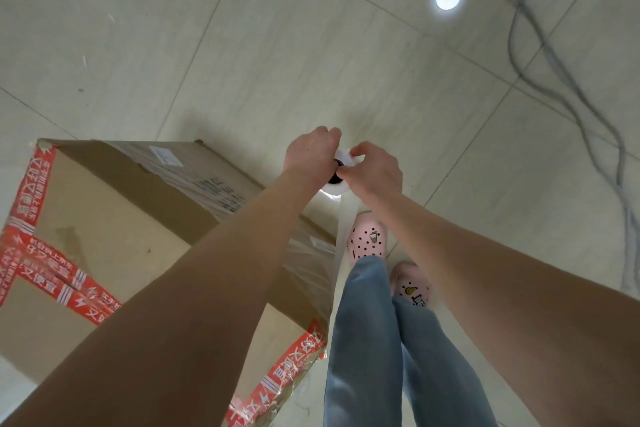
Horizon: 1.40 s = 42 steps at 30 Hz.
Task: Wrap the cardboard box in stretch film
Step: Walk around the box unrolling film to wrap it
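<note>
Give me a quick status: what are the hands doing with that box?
Both hands, left and right, gripping white stretch-film roll. Clear film runs to brown cardboard box with red tape, near side covered. Grey cables on floor, well clear.

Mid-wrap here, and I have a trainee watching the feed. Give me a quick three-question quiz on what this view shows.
1. True or false: both hands hold the film roll.
2. On which side of the person does the cardboard box stand? A) left B) right C) behind
3. Fill in: the box seams are sealed with ____ printed tape.

Key
1. True: the left hand and right hand each have a grip on the roll's top end, held upright out in front.
2. A: the box stands on the floor to the left, with film already stretched over its near side.
3. Red.
</note>
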### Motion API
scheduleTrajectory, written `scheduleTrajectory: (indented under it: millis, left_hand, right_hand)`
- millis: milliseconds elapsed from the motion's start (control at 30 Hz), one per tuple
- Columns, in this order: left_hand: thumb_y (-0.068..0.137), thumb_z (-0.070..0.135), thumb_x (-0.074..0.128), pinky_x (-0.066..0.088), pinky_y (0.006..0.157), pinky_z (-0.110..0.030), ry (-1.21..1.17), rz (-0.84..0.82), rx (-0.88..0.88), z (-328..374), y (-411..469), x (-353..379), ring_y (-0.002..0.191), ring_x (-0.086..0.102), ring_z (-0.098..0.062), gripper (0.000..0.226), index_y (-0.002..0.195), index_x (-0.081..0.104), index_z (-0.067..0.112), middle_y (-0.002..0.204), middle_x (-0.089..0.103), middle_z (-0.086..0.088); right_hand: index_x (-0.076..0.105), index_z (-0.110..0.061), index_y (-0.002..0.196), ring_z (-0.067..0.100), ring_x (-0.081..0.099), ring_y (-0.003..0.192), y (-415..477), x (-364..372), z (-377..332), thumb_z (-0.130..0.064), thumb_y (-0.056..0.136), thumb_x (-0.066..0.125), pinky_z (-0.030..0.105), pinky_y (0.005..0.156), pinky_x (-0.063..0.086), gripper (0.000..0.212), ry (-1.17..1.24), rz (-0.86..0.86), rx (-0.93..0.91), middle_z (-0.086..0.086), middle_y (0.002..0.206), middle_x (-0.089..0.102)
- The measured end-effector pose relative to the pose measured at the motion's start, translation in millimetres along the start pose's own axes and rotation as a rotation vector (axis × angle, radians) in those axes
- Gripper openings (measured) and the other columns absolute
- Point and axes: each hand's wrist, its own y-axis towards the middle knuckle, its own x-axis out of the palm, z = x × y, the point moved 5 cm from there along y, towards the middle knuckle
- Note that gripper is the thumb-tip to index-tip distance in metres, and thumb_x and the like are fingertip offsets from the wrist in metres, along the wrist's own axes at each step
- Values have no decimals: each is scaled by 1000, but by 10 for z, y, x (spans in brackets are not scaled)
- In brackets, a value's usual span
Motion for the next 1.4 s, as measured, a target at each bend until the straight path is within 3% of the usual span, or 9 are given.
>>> scheduleTrajectory:
  millis: [167,333,500,700,933,1033,1133,1233,1400]
  left_hand:
    - [81,22,60,37,49,-28,-286,-43,-295,-313,20,55,70,54,-25,19,77,45,11,74,51,-4]
    - [83,24,63,48,46,-21,-741,-31,-563,-591,-77,102,47,64,-14,23,74,49,9,71,68,-9]
    - [84,28,63,46,54,-29,-445,-89,-400,-643,-9,-6,71,61,-22,26,95,51,8,87,61,-6]
    - [89,18,57,39,65,-32,-132,-45,-108,-453,166,-176,94,57,-27,30,118,50,15,111,53,-7]
    - [84,18,56,39,62,-30,-367,-40,-297,-714,249,-202,81,54,-25,21,104,56,12,101,58,-8]
    - [81,17,58,54,65,-35,-625,-29,-481,-1011,219,-142,81,66,-28,14,94,57,12,99,64,-9]
    - [82,17,58,58,65,-35,-837,28,-630,-1196,171,-130,67,70,-27,10,80,50,12,88,68,-11]
    - [84,18,60,59,64,-34,-987,63,-742,-1315,132,-97,58,69,-21,13,86,52,8,85,69,-11]
    - [82,25,64,50,66,-33,-765,8,-642,-1529,231,-200,85,63,-26,32,107,53,9,99,63,-8]
  right_hand:
    - [55,-26,116,17,57,95,84,-32,-177,-28,80,62,27,69,37,36,-39,-17,-52,-3,110,58]
    - [47,-20,122,19,53,84,126,69,-334,-28,83,61,27,68,38,42,0,-53,-16,1,107,53]
    - [48,-14,108,21,51,76,136,151,-456,-20,88,57,29,63,40,22,40,7,-2,-8,75,42]
    - [51,-13,105,20,50,79,172,119,-479,-11,86,54,27,63,38,20,-3,37,10,-5,83,48]
    - [53,-18,116,11,55,71,289,154,-668,-22,85,57,24,54,40,31,-10,-33,-87,-2,93,58]
    - [50,-26,124,19,59,97,380,194,-873,-45,81,61,33,76,50,49,-133,-42,-112,0,115,59]
    - [45,-26,129,20,58,93,456,248,-1056,-45,81,63,32,78,48,55,-171,-155,-68,0,116,58]
    - [52,-25,120,20,58,90,514,312,-1257,-36,84,61,29,74,45,39,-216,-157,-104,0,109,62]
    - [57,-23,111,19,54,83,568,466,-1531,-29,83,61,27,71,40,29,-293,-158,-154,-4,94,56]
